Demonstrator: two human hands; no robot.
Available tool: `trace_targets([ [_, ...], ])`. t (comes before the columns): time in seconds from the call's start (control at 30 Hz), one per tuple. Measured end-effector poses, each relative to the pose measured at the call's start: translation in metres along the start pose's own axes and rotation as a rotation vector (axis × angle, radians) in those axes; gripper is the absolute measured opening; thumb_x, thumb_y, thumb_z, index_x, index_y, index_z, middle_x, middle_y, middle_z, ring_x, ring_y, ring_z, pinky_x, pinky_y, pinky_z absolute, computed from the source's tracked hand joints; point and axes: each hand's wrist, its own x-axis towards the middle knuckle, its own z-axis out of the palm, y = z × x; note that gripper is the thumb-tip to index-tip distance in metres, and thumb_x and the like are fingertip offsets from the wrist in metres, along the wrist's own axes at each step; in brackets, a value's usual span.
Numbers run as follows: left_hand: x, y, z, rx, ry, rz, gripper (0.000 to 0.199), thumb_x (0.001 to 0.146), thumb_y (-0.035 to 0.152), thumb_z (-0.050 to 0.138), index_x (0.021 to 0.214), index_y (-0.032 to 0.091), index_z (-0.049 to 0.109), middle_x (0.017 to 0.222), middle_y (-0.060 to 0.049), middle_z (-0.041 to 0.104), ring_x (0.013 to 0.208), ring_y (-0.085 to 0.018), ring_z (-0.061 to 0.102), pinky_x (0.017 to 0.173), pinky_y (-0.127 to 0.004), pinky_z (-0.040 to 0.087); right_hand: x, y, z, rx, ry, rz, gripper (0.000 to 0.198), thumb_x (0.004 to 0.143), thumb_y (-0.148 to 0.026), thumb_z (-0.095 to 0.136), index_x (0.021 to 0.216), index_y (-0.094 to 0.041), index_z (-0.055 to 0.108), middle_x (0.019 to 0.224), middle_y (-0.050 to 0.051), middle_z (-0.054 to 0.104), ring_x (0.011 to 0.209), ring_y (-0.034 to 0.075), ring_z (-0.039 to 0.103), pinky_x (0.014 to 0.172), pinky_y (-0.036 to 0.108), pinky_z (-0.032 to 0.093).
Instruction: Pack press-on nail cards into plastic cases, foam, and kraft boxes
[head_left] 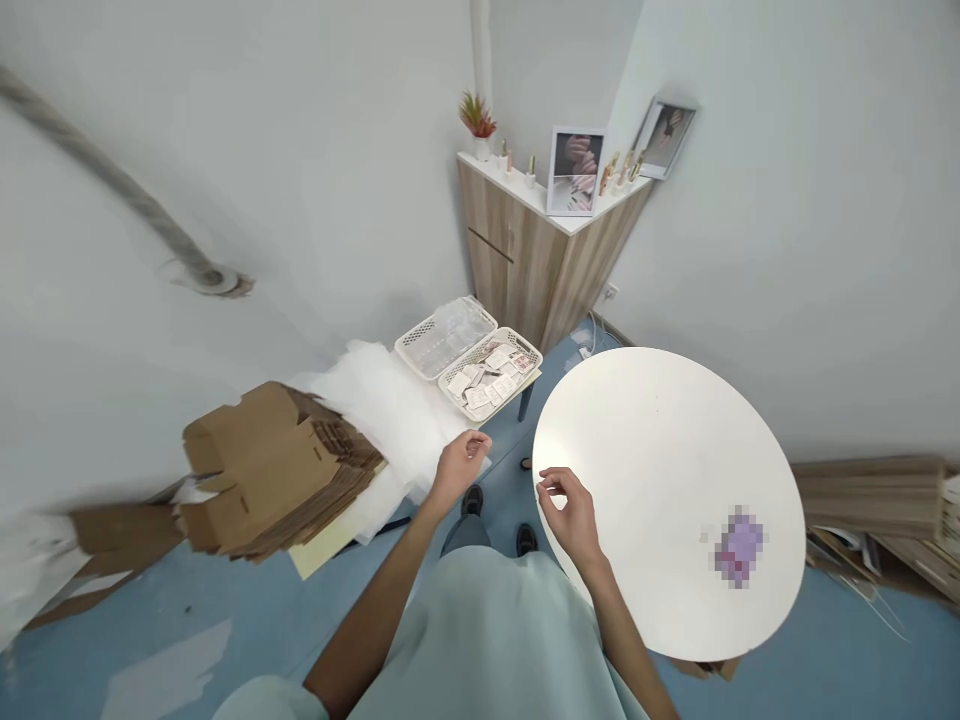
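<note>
My left hand point(459, 466) hangs in the air in front of my body, fingers loosely bent and a small gap at the thumb. Nothing shows in it. It is nearest to the white foam sheets point(390, 400) and a white basket point(491, 375) holding many small printed packets. Over the left edge of the round white table point(660, 430), my right hand point(568, 508) has curled fingers with a gap to the thumb, and it holds nothing visible. A blurred-out purple item point(741, 545) lies on the table's right side, away from both hands.
Flattened cardboard boxes point(262, 450) are stacked at left beside the foam. A second white basket point(446, 338) contains clear plastic. Behind stands a wooden corner cabinet point(517, 245) with a plant point(478, 120), picture frames point(576, 170) and small bottles. A wooden shelf point(870, 500) is at right.
</note>
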Motion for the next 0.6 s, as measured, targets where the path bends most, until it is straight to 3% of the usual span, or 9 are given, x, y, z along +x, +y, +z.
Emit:
trace_targets([
  [0.17,0.103,-0.008,-0.02,0.141,-0.023,-0.013,0.014,0.09,0.035,0.066,0.098,0.024,0.069,0.105,-0.006,0.081,0.095,-0.025,0.077,0.088,-0.035,0.057,0.014,-0.021,0.026,-0.049,0.151,0.093,0.014,0.102,-0.033,0.06,0.092,-0.025,0.066,0.111,0.009,0.074,0.104,0.024,0.072,0.084,0.038,0.064],
  [0.3,0.169,-0.015,-0.017,0.335,-0.096,0.063,0.026,0.09,0.024,0.068,0.115,0.02,0.071,0.117,-0.008,0.077,0.093,-0.023,0.073,0.089,-0.035,0.054,0.018,-0.038,0.045,-0.084,0.267,0.159,0.013,0.102,-0.033,0.06,0.093,-0.025,0.066,0.11,0.008,0.074,0.104,0.024,0.071,0.084,0.038,0.063],
  [0.47,0.218,-0.028,-0.009,0.687,-0.19,0.235,0.032,0.096,0.023,0.06,0.126,0.021,0.073,0.128,-0.014,0.069,0.11,-0.031,0.069,0.09,-0.037,0.051,0.014,-0.047,0.064,-0.134,0.373,0.208,0.015,0.102,-0.035,0.059,0.094,-0.026,0.067,0.108,0.008,0.074,0.103,0.025,0.071,0.083,0.04,0.063],
  [0.6,0.237,-0.036,-0.008,0.887,-0.302,0.321,0.035,0.103,0.025,0.048,0.121,0.018,0.078,0.127,-0.017,0.067,0.105,-0.032,0.069,0.085,-0.039,0.05,0.004,-0.049,0.073,-0.138,0.475,0.251,0.013,0.102,-0.034,0.06,0.094,-0.025,0.067,0.111,0.008,0.074,0.104,0.024,0.071,0.085,0.04,0.063],
])
